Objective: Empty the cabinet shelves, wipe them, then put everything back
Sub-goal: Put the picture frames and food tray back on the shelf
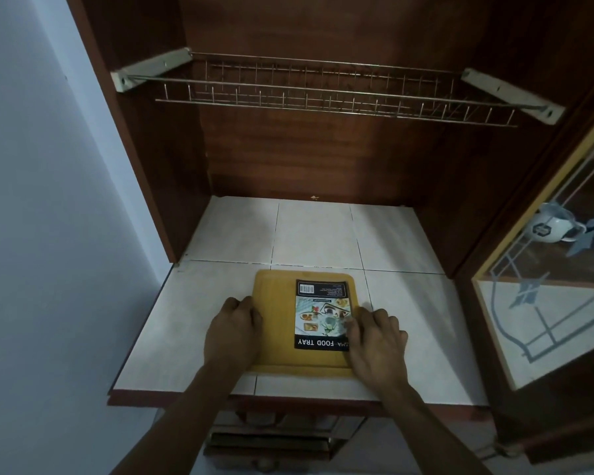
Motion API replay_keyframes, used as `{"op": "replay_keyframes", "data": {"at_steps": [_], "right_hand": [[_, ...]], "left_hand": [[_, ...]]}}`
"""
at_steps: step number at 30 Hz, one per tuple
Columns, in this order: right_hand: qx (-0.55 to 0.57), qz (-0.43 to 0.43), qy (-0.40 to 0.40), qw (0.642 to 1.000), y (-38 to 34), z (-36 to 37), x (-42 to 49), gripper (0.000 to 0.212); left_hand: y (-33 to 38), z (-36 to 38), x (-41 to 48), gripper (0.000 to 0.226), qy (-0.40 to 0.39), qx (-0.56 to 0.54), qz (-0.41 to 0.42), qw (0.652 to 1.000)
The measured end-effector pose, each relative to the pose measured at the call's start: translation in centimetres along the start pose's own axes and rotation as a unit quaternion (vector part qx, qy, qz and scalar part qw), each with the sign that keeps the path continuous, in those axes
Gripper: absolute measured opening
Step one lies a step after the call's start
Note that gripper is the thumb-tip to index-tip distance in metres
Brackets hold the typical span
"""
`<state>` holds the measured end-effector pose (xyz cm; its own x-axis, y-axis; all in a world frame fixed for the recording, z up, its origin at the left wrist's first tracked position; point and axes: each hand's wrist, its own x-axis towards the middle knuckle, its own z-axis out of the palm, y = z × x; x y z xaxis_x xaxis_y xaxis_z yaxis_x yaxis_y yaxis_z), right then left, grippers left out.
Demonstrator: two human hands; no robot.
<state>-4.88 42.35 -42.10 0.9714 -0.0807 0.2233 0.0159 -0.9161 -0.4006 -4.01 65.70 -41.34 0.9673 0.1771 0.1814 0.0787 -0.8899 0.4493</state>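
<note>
A dark wooden cabinet (323,149) fills most of the view, standing against a pale wall (48,234) on its left side. Its widest surface is a tiled shelf (408,320), white with thin grout lines, whose front part juts out past the cabinet's side panels. On the right, a glass door (546,303) with a yellow frame and grey line patterns stands open at an angle. A wire rack (323,94) spans the cabinet from side to side high above the shelf, hung on two pale brackets.

The yellow food tray (275,320) lies flat on the tiled shelf, close to the front edge and about midway between the left and right edges; its far edge lies just this side of the grout line that crosses the shelf.

The left hand (232,329) is at the tray's left edge, its grip closed, with the fingers curled over the rim. The right hand (378,337) is at the tray's right edge, its grip closed as well, with the fingers bent onto the rim.

A printed label (323,313) reading "FOOD TRAY" covers the right half of the tray. Behind the glass door sits a white pot (546,228).
</note>
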Motion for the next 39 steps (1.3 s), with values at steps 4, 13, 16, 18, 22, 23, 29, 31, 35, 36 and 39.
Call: {"op": "replay_keyframes", "data": {"at_steps": [4, 13, 16, 18, 22, 23, 29, 31, 35, 36, 39], "right_hand": [[0.024, 0.012, -0.007, 1.000, 0.0, -0.2, -0.2, 0.070], [0.195, 0.042, -0.043, 0.979, -0.3, -1.8, 0.0, 0.035], [0.214, 0.044, -0.077, 0.973, -0.3, -2.1, 0.1, 0.033], [0.220, 0.047, -0.089, 0.970, -0.6, -2.1, -0.1, 0.033], [0.260, 0.070, -0.075, 0.960, -0.8, -1.7, -0.4, 0.038], [0.278, 0.083, -0.072, 0.954, -0.9, -1.8, -0.3, 0.040], [0.349, 0.105, -0.063, 0.929, -2.0, -3.2, -0.5, 0.036], [0.364, 0.106, -0.056, 0.924, -2.3, -3.8, -0.7, 0.036], [0.380, 0.111, -0.048, 0.917, -2.7, -4.6, -1.2, 0.037], [0.387, 0.112, -0.049, 0.914, -2.8, -4.8, -1.4, 0.037], [0.406, 0.107, -0.045, 0.906, -2.8, -5.4, -1.8, 0.035]], "left_hand": [[0.1, 0.0, 0.3, 0.029, 0.011, 0.014, 0.000, 1.000], [0.1, -0.1, 0.4, 0.036, 0.003, 0.009, 0.004, 1.000], [0.0, 0.0, 0.2, 0.035, 0.010, -0.004, 0.009, 1.000], [-0.1, 0.0, 0.1, 0.034, 0.015, -0.010, 0.013, 1.000], [-0.4, 0.1, 0.2, 0.032, 0.025, -0.037, 0.023, 0.999], [-0.5, 0.0, 0.3, 0.032, 0.026, -0.046, 0.024, 0.998], [-0.4, -1.3, 0.6, 0.036, 0.007, -0.090, 0.015, 0.996], [-0.3, -2.0, 0.5, 0.036, -0.002, -0.102, 0.021, 0.995], [0.4, -3.9, 0.0, 0.039, -0.017, -0.135, 0.008, 0.991], [0.6, -4.3, -0.1, 0.040, -0.015, -0.141, 0.006, 0.990], [0.9, -5.4, -0.6, 0.041, -0.011, -0.143, 0.023, 0.989]]}}
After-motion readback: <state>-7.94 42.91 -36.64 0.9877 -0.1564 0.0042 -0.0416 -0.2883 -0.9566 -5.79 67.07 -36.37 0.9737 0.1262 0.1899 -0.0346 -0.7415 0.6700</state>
